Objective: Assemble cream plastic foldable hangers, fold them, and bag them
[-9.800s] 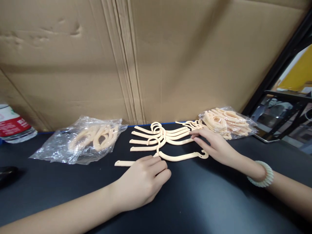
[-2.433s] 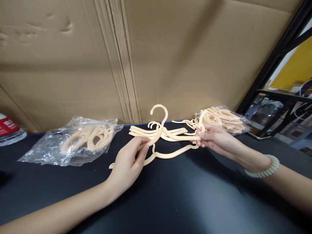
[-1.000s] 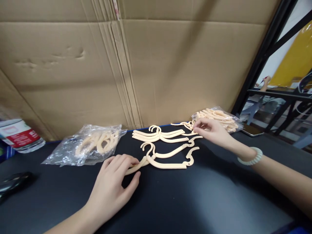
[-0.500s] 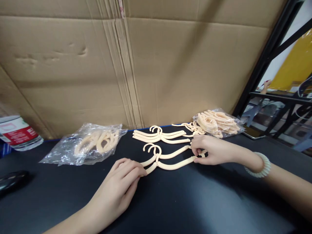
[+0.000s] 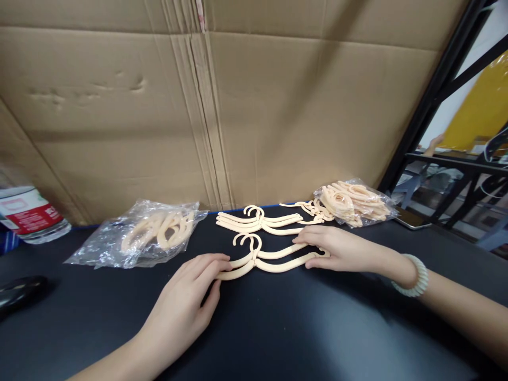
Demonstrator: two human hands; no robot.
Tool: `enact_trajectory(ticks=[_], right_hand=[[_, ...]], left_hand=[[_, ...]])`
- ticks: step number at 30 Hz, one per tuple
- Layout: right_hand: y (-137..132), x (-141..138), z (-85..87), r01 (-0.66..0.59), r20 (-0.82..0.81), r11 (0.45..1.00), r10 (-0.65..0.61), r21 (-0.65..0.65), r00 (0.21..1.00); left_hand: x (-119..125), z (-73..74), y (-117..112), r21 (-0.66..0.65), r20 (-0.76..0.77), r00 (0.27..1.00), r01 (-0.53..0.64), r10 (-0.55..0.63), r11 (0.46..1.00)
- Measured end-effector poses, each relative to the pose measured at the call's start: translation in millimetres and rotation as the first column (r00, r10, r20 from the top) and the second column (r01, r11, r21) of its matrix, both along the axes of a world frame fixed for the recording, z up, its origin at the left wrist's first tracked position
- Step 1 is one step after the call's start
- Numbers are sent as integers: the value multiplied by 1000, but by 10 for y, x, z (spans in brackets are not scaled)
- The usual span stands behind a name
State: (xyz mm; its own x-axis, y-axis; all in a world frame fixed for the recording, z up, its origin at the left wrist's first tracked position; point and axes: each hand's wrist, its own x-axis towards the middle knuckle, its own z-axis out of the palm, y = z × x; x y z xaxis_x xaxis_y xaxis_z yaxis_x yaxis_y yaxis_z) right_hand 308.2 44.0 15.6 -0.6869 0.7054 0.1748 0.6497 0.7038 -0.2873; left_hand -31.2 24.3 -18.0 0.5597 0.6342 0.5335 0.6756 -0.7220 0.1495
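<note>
Two cream clothes hangers (image 5: 286, 265) lie one behind the other on the dark table, hooks pointing away from me. My left hand (image 5: 186, 299) is closed around their left ends, fingers over the top and thumb at the near side. At the right ends, my right hand (image 5: 341, 250) has its thumb on the near side and its fingers across the far one, partly hiding the tips. Just behind lies a neat stack of similar cream hangers (image 5: 238, 221), hooks also facing away.
A clear plastic bag (image 5: 107, 241) with cream curved pieces lies left. Behind my right hand are loose cream pieces (image 5: 313, 207), another filled bag (image 5: 357, 201) and a phone (image 5: 413, 218). A mouse (image 5: 21, 291) and labelled bottle (image 5: 34, 217) stand far left; cardboard (image 5: 278, 106) rises behind.
My left hand has shifted slightly left along the hanger ends. My right hand's fingers have straightened from a pinch and spread over the right ends. The near hangers have moved slightly left.
</note>
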Motion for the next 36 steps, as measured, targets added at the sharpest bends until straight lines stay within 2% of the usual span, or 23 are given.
enact_trajectory(ticks=[3,8,11,19,25,28,31,34,36], right_hand=[[-10,-3,26,3,12,999,-2,-35,1000],[-40,27,106,14,39,993,-9,-121,999],[-46,39,116,40,62,988,-31,-150,998],[10,33,24,48,-9,997,-48,-57,999],[64,57,-26,25,-90,1000,-26,-14,996],[142,126,-51,121,-235,991,-105,56,966],[243,237,-81,301,-339,941,-235,156,911],[326,349,-110,420,-330,882,-340,213,881],[364,408,-122,431,-295,865,-355,257,887]], left_hand=[[18,28,-13,-33,-16,1000,22,-23,999],[34,48,-27,-61,-29,992,123,-125,991],[26,36,-20,-45,-29,992,117,-119,992],[35,55,-12,18,-11,999,46,-46,999],[32,52,-14,29,-28,998,48,-47,998],[33,44,-17,3,-33,997,73,-73,997],[32,41,-23,-25,-38,992,115,-116,993],[22,38,-29,-58,-42,988,145,-147,988],[14,34,-32,-73,-43,987,151,-154,986]])
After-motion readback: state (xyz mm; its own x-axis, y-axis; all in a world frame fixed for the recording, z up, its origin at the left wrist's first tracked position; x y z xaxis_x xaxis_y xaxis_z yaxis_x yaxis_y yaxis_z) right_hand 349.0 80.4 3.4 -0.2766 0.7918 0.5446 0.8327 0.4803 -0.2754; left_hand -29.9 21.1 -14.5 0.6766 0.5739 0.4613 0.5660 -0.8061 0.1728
